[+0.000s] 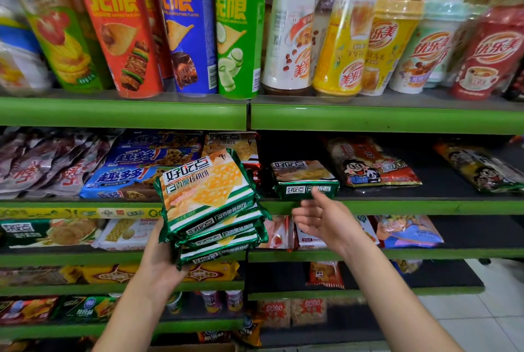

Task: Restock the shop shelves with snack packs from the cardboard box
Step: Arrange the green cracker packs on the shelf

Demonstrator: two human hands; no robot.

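Observation:
My left hand holds a stack of several green biscuit packs from below, tilted up in front of the shelves. One matching green pack lies on the second shelf, right of the stack. My right hand hovers open just below and in front of that pack, fingers relaxed, holding nothing. At the bottom edge a strip of the cardboard box shows.
Tall crisp tubes and drink cups fill the top shelf. Blue cookie packs lie left of the stack, a red snack bag lies right of the shelved pack. Lower shelves hold assorted packs. Tiled floor lies at right.

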